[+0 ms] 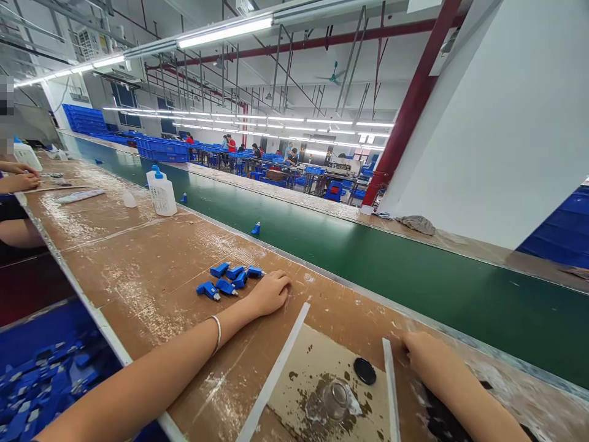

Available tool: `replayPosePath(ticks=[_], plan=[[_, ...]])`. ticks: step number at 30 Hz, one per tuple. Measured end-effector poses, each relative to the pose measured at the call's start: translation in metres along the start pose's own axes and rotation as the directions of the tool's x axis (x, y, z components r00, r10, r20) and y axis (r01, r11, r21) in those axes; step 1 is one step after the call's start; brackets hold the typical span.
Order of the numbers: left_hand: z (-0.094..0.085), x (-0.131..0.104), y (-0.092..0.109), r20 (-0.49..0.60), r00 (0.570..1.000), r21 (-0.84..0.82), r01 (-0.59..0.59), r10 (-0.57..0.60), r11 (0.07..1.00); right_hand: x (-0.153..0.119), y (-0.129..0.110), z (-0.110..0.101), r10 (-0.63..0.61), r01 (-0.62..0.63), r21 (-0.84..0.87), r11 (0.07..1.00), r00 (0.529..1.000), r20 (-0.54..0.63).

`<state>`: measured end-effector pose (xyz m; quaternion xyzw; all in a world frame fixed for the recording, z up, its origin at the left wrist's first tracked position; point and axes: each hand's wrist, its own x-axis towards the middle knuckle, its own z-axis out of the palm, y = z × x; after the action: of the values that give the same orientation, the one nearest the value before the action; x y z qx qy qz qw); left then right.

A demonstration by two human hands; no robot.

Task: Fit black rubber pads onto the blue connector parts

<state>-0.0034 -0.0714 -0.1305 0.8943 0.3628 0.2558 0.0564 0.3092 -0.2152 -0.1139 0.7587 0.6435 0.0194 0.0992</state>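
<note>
Landmark: glass jar (336, 398).

Left hand (272, 291): palm down on the brown tabletop (156, 261), far-left of the jar. Fingers bent, tips hidden; can't tell if they grip anything. Bangle (218, 334) on that wrist.

Right hand (421, 351): far-right of the jar, low over or on the tabletop, past the right tape strip (391, 387). Fingers curled under; contents, if any, can't be confirmed.

Blue parts (226, 286): loose cluster of six, far-left of the jar, just beside the left hand's knuckles. Some show pale tips.

Jar sits on a tan sheet (317, 347), wet blotches around its base, white smear against its right side. Black lid (365, 371) lies flat on the sheet, just far-right of the jar. Left tape strip (276, 371) runs left of the jar.

Further out: green belt (414, 270) crosses beyond the jar, one blue piece (256, 228) on it far-left of the jar, another farther along. White bottle (162, 194), blue cap, upright well far-left of the jar. Blue bin (46, 325) with more blue parts inside, left of the jar, below table edge. Co-worker's hands (23, 178) at the table, farthest left.
</note>
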Motion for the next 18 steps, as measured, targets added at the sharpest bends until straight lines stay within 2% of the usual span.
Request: replayPosePath(ticks=[5, 7, 9, 10, 12, 14, 16, 18], plan=[[0.001, 0.001, -0.001, -0.005, 1.0, 0.007, -0.001, 0.001, 1.0, -0.011, -0.002, -0.003, -0.005, 0.011, 0.094, 0.996, 0.998, -0.067], [0.002, 0.002, -0.001, -0.005, 1.0, 0.003, -0.003, 0.003, 1.0, -0.026, -0.009, -0.006, -0.041, 0.058, 0.165, 0.985, 0.994, -0.103], [0.004, 0.003, -0.002, -0.007, 1.0, -0.003, -0.003, 0.003, 1.0, -0.047, -0.021, -0.008, -0.122, 0.165, 0.265, 0.95, 0.978, -0.17], [0.005, 0.004, -0.003, -0.009, 1.0, -0.006, -0.002, 0.002, 1.0, -0.057, -0.028, -0.009, -0.171, 0.237, 0.317, 0.919, 0.96, -0.222], [0.008, 0.007, -0.003, -0.011, 1.0, -0.008, 0.006, -0.006, 1.0, -0.076, -0.043, -0.01, -0.287, 0.478, 0.437, 0.762, 0.854, -0.433], [0.01, 0.01, -0.004, -0.013, 1.0, -0.001, 0.024, -0.024, 1.0, -0.087, -0.055, -0.01, -0.343, 0.615, 0.447, 0.649, 0.762, -0.549], [0.012, 0.014, -0.005, -0.014, 0.999, 0.014, 0.052, -0.052, 0.999, -0.092, -0.063, -0.01, -0.378, 0.662, 0.431, 0.613, 0.725, -0.576], [0.014, 0.018, -0.007, -0.016, 0.996, 0.033, 0.084, -0.083, 0.996, -0.092, -0.066, -0.007, -0.389, 0.667, 0.428, 0.61, 0.722, -0.572]])
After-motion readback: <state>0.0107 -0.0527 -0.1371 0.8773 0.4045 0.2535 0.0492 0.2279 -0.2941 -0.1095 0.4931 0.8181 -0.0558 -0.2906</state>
